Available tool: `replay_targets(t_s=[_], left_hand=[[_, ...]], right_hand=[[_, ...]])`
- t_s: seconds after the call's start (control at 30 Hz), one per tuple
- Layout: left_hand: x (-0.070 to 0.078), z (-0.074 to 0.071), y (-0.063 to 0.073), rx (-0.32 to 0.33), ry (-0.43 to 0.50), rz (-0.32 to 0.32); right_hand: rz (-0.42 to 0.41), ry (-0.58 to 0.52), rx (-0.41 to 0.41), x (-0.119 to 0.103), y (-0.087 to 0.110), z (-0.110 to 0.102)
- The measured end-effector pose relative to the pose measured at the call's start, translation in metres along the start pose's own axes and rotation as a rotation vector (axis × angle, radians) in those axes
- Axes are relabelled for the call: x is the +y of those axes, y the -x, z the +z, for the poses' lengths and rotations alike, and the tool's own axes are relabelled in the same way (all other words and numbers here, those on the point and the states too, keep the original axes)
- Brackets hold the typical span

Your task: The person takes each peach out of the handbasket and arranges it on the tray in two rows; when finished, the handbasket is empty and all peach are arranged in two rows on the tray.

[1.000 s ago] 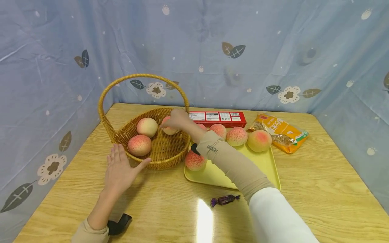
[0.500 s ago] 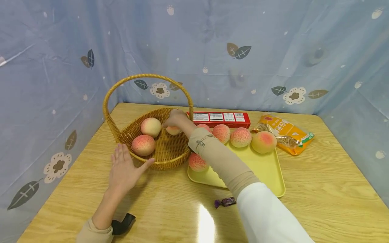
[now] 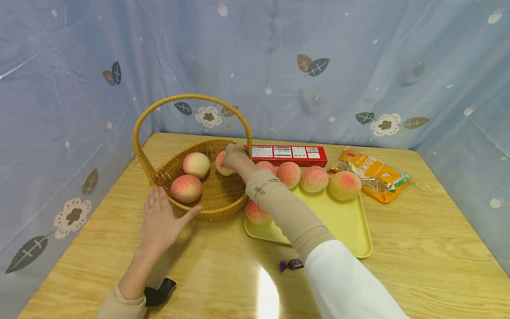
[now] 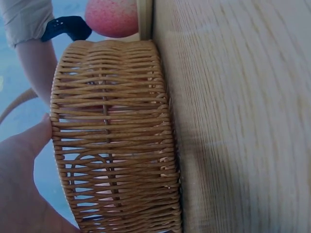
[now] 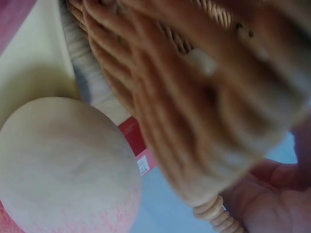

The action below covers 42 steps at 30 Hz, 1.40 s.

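A wicker basket [image 3: 217, 215] with a tall arched handle stands at the left of the table. Inside lie a pale peach [image 3: 196, 165] and a pinker peach [image 3: 186, 188]. My right hand [image 3: 239, 158] reaches in at the right side and holds a third peach [image 3: 224, 164] low in the basket; its fingertips are partly hidden. My left hand [image 3: 159, 223] has straight fingers and spread thumb, resting against the basket's near-left rim. In the left wrist view, the thumb touches the woven wall [image 4: 112, 131]. The right wrist view shows part of the right palm [image 5: 272, 199] beyond blurred wicker.
Right of the basket, a yellow tray [image 3: 346, 230] bears several peaches, one at its near-left corner [image 3: 257, 213]. Behind it lie a red box [image 3: 283, 153] and an orange snack bag [image 3: 372, 173]. A purple-wrapped candy [image 3: 293, 264] lies in front, partly under the right forearm.
My right hand has shifted slightly right around the third peach, uncovering more of it; the peach has turned a little. The left hand keeps its place. The head view has shifted slightly.
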<state>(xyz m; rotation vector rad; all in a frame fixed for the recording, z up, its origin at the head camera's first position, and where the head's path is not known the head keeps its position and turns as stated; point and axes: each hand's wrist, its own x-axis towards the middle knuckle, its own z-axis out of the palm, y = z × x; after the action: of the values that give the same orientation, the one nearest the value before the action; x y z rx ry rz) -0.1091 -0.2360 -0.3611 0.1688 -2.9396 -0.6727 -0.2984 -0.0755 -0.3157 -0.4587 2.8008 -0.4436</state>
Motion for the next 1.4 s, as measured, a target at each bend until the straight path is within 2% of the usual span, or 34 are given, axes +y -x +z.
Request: replay_targets(t_s=[0.13, 0.4, 0.63, 0.87, 0.97, 1.13, 1.3, 1.4], left_hand=[[0.0, 0.0, 0.0, -0.015, 0.009, -0.008], [0.002, 0.001, 0.003, -0.032, 0.017, -0.019], [0.003, 0.0, 0.002, -0.024, 0.016, -0.015], [0.003, 0.001, -0.001, -0.018, 0.011, 0.001], [0.003, 0.001, -0.002, -0.013, 0.011, 0.006], [0.002, 0.0, -0.002, -0.019, 0.01, 0.0], [0.001, -0.001, 0.0, -0.024, 0.008, -0.011], [0.0, -0.002, 0.0, -0.019, 0.004, -0.012]], right_hand=[[0.005, 0.004, 0.011, 0.0, 0.002, 0.002], [0.021, -0.136, -0.043, 0.002, 0.008, 0.002], [-0.021, -0.077, -0.072, 0.004, 0.008, -0.002], [-0.018, -0.149, 0.009, 0.004, 0.008, -0.004], [-0.056, -0.164, 0.05, 0.002, 0.013, -0.008], [-0.165, -0.204, 0.101, 0.0, 0.028, -0.016], [-0.289, -0.316, 0.177, 0.003, 0.043, -0.022], [-0.312, -0.431, 0.187, 0.008, 0.055, -0.024]])
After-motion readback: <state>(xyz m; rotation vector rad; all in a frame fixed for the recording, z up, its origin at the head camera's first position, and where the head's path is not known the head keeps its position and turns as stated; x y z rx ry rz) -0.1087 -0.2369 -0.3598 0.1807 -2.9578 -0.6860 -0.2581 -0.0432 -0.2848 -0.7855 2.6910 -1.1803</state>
